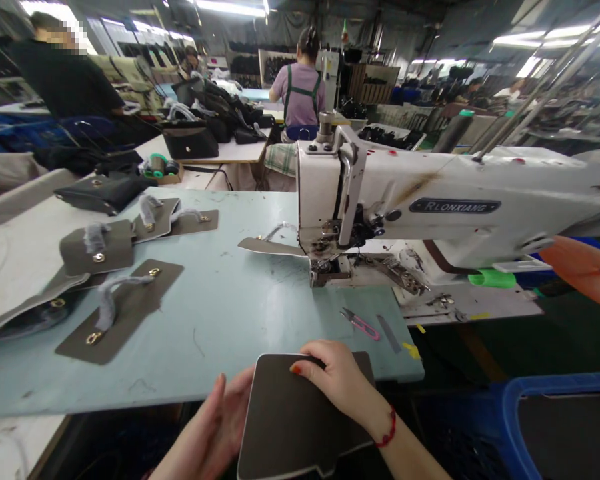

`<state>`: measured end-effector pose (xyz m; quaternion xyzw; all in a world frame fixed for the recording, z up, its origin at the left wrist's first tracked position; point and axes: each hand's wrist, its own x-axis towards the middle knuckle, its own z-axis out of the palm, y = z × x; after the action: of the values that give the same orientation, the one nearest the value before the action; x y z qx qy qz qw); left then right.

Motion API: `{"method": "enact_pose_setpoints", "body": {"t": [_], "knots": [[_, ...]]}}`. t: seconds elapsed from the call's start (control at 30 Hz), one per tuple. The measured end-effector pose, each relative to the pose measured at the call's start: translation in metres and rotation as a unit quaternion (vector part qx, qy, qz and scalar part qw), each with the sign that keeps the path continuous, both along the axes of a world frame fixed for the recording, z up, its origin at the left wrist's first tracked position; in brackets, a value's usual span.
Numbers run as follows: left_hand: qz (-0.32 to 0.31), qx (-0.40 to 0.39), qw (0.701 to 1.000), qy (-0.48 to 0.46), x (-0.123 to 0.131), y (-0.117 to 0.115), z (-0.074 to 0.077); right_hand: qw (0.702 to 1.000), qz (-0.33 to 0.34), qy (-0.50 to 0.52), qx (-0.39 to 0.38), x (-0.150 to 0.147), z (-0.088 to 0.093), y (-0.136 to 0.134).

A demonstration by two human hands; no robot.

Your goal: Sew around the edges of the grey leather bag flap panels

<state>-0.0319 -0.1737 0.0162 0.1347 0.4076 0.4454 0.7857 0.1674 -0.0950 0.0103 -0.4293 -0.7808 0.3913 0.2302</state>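
Two or more dark grey-brown panels with pale edges (285,413) are held over the table's front edge. My right hand (330,373) grips their top edge, thumb on the upper face and fingers behind. Along the left edge is my left hand (230,407), its thumb raised apart from the fingers, the palm beside the panel; its fingertips are partly hidden by it. Past the hands stands a white sewing machine (460,193), with a panel with a wrapped handle (273,248) left of its needle area. Pink-handled thread snips (361,324) lie in front.
Several panels with plastic-wrapped handles (125,310) lie on the left of the pale blue table (220,333). A blue crate (510,413) stands at the lower right. People work farther back, one in a purple shirt (303,93).
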Motion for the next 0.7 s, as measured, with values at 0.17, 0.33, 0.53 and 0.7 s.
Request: {"method": "enact_pose_setpoints", "body": {"t": [0.17, 0.33, 0.53, 0.7], "knots": [[0.1, -0.109, 0.986, 0.077, 0.008, 0.007, -0.007, 0.987, -0.104, -0.015, 0.123, -0.023, -0.006, -0.021], [0.112, -0.07, 0.991, -0.031, 0.01, -0.001, -0.022, 0.989, -0.048, -0.008, 0.141, -0.048, -0.018, -0.068], [0.046, -0.005, 0.999, 0.01, 0.007, -0.016, -0.012, 0.998, -0.011, -0.036, 0.056, -0.038, -0.003, -0.065], [0.054, 0.031, 0.991, 0.12, 0.013, -0.011, -0.005, 0.996, 0.066, -0.049, 0.035, -0.012, 0.033, -0.045]]}}
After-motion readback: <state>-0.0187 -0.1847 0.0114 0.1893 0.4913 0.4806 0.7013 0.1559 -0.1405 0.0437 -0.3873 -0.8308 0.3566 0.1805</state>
